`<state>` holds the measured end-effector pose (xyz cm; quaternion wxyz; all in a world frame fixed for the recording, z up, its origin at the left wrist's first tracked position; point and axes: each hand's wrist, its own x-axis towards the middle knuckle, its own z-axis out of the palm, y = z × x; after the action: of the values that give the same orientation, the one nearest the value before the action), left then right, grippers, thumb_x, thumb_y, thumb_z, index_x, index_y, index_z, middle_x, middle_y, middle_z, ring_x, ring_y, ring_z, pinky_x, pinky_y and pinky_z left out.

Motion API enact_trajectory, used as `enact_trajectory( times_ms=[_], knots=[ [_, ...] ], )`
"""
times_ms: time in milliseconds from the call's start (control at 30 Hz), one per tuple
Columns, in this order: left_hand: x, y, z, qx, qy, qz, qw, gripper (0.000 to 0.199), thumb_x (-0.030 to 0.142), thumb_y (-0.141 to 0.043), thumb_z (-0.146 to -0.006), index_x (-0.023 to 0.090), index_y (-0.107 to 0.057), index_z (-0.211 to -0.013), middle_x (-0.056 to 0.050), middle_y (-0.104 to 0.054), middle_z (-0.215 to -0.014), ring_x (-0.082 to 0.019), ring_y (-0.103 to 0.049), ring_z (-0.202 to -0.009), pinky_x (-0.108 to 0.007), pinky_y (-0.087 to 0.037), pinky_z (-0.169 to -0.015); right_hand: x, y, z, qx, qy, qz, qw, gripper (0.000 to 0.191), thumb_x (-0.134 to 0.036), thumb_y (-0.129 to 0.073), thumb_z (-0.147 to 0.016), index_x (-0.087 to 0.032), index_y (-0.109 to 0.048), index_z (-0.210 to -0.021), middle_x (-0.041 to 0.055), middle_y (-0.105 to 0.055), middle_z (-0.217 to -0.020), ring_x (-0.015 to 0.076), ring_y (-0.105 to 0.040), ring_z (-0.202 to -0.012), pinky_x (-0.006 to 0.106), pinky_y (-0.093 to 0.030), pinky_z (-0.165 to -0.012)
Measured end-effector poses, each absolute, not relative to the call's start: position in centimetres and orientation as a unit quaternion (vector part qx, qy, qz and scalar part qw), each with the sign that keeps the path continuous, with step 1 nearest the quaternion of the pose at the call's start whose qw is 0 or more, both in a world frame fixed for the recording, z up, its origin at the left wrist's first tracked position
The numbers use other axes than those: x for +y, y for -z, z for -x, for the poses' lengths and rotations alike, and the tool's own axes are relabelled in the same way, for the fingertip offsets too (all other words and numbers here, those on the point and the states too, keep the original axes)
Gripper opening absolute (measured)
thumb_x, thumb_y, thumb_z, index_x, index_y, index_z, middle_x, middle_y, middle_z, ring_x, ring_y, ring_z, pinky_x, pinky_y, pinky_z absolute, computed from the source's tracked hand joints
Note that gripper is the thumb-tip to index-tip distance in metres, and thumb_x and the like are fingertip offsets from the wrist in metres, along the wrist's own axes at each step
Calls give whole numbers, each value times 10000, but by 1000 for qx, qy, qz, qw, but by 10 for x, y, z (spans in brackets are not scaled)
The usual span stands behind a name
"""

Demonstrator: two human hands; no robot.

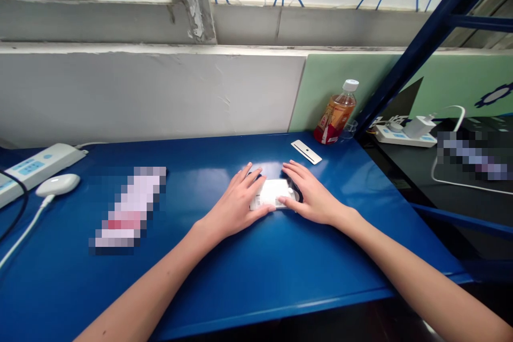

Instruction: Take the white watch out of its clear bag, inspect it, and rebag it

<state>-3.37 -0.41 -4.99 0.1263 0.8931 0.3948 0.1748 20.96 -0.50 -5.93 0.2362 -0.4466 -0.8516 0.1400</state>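
A small white flat packet point(276, 193) with dark parts at its ends lies on the blue desk; its exact kind I cannot make out. My left hand point(243, 197) lies over its left end, fingers stretched out and apart, with the thumb along the near edge. Over the right end rests my right hand point(311, 191), its fingers also extended and its thumb touching the white surface. Both hands partly hide the packet. Just behind my right hand lies a narrow white card point(306, 152) with a dark slot.
A drink bottle point(336, 115) stands by the wall, beside a blue metal post point(417, 43). Leftward lie a blurred-out flat object point(130, 206), a white earbud-style case point(58, 185) on a cable, and a power strip point(44, 163). Another power strip point(406, 135) sits at right.
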Motion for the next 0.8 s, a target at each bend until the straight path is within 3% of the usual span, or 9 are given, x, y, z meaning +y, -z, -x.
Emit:
enact_trajectory(
  times_ms=[300, 800],
  knots=[
    [-2, 50, 37, 416, -166, -882, 149, 643, 527, -636, -867, 166, -466, -1371, -173, -436, -1485, -377, -225, -1456, -552, -305, -1135, -3, 58, -215, -860, -164, 436, 209, 509, -331, -407, -987, -122, -421, -1451, 155, -472, -1478, 334, -237, -1466, 561, -344, -1135],
    [-2, 51, 34, 402, -181, -888, 130, 607, 483, -672, -853, 153, -498, -1333, -172, -490, -1441, -377, -288, -1432, -546, -329, -1122, -2, 48, -218, -864, -220, 416, 179, 508, -347, -294, -1026, -148, -382, -1485, 144, -387, -1535, 307, -214, -1472, 555, -290, -1161]
  ],
)
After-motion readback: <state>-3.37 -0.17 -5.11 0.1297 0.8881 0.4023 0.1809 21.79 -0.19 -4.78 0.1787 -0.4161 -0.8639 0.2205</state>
